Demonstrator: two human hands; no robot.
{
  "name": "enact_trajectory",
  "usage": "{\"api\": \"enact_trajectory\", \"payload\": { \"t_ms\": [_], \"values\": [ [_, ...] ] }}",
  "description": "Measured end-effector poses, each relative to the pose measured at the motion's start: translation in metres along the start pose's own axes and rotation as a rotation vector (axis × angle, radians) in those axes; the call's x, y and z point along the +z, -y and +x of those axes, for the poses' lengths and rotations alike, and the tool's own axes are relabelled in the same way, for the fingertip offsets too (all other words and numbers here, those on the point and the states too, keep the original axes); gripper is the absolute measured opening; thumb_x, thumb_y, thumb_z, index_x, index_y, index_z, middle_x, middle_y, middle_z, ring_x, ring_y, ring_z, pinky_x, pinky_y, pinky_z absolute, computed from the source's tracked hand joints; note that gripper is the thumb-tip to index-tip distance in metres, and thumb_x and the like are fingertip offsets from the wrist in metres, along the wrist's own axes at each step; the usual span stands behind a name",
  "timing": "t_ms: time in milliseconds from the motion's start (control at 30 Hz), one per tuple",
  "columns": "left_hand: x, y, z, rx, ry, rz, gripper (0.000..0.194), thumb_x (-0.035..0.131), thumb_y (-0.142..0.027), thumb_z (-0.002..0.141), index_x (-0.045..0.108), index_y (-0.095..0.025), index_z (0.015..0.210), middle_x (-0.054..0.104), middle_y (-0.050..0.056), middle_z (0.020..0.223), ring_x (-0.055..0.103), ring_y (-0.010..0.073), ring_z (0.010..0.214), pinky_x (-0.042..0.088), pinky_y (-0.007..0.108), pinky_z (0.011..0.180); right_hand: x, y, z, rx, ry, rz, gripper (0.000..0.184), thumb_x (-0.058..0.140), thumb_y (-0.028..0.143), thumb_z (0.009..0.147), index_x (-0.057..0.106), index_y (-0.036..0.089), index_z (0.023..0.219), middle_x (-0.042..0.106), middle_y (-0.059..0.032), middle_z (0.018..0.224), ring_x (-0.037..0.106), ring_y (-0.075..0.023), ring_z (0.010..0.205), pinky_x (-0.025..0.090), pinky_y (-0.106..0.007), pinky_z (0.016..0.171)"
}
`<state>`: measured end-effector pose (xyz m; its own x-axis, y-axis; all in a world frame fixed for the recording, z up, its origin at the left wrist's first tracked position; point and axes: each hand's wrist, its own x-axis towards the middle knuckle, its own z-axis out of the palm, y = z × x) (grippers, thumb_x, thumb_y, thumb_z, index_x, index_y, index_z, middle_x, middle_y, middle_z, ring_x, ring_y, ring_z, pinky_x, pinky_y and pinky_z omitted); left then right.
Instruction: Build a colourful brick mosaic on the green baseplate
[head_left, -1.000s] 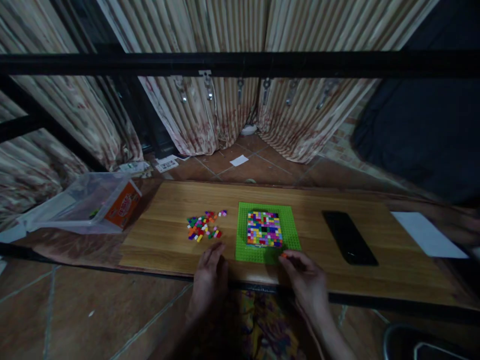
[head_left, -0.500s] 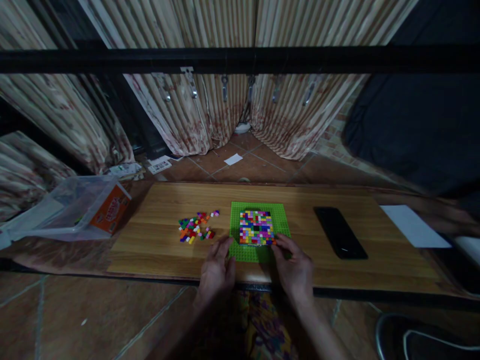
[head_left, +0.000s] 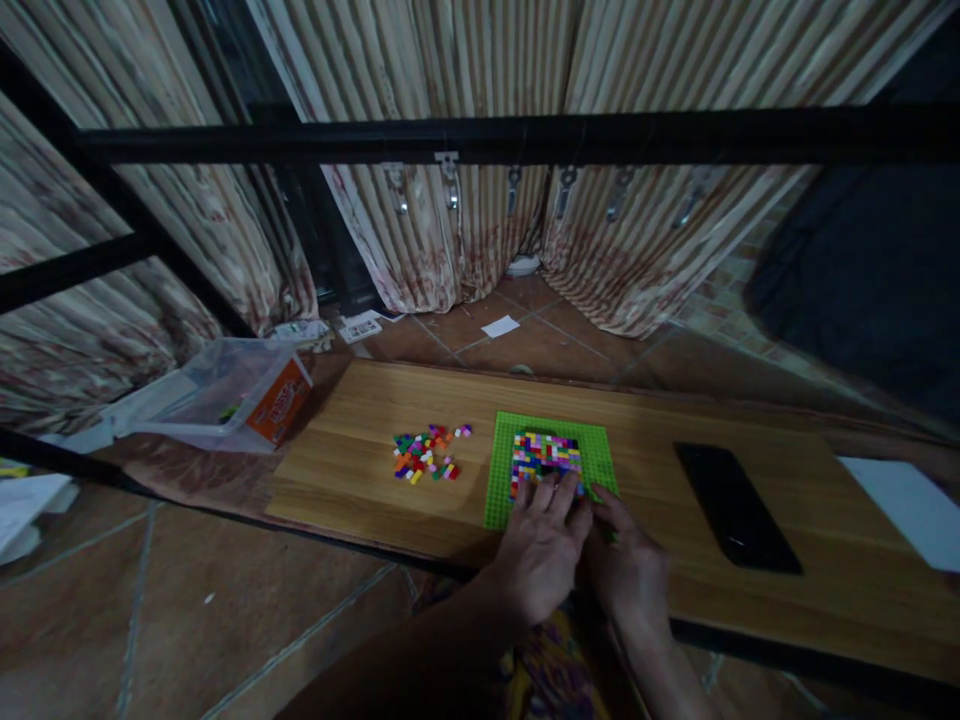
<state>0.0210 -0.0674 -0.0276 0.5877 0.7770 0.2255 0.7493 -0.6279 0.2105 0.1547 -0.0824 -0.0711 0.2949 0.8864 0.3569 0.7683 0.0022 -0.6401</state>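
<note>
A green baseplate lies on the wooden table, carrying a square patch of multicoloured small bricks. My left hand lies over the near edge of that patch, fingers stretched out flat on the bricks. My right hand sits close beside it at the plate's near right corner, fingers curled down against the plate; anything in them is hidden. A loose heap of small coloured bricks lies to the left of the plate, apart from both hands.
A black phone lies right of the plate, with a white sheet at the far right. A clear plastic box with an orange label stands off the table's left end. A black metal bar crosses overhead. Striped curtains hang behind.
Both hands have moved forward and together onto the brick patch; the left came over from the plate's left edge. The camera has shifted, sliding the scene rightward.
</note>
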Motion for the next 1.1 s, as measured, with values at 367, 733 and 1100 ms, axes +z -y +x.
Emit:
{"api": "enact_trajectory", "payload": {
  "t_ms": [367,733,1100],
  "values": [
    [0.019,0.007,-0.006,0.013,-0.038,0.129,0.039,0.035,-0.031,0.096,0.047,-0.022,0.131,0.037,0.010,0.148,0.034,0.0283,0.135,0.031,0.053,0.107,0.001,0.000,0.001,0.040,0.039,0.067,0.047,0.048,0.047,0.083,0.066,0.015,0.112,0.074,-0.0111,0.096,0.071,-0.0240,0.076,0.055,-0.035,0.070],
    [0.036,0.015,-0.012,0.038,-0.108,0.119,0.044,0.038,-0.031,0.095,0.039,-0.025,0.139,0.035,0.009,0.150,0.034,0.0253,0.136,0.028,0.051,0.109,0.002,-0.001,0.000,0.101,0.098,0.111,0.040,0.050,0.038,0.082,0.065,0.017,0.112,0.073,-0.0096,0.099,0.070,-0.0237,0.086,0.055,-0.037,0.078],
    [0.000,0.040,-0.007,-0.234,-0.302,-0.294,0.057,0.037,-0.012,0.090,0.029,-0.018,0.145,0.042,0.010,0.146,0.035,0.0220,0.135,0.031,0.042,0.112,0.001,-0.001,0.037,0.342,0.007,0.557,0.043,0.058,0.047,0.078,0.063,0.016,0.108,0.071,-0.0115,0.103,0.066,-0.0241,0.096,0.050,-0.042,0.088]
  ]
}}
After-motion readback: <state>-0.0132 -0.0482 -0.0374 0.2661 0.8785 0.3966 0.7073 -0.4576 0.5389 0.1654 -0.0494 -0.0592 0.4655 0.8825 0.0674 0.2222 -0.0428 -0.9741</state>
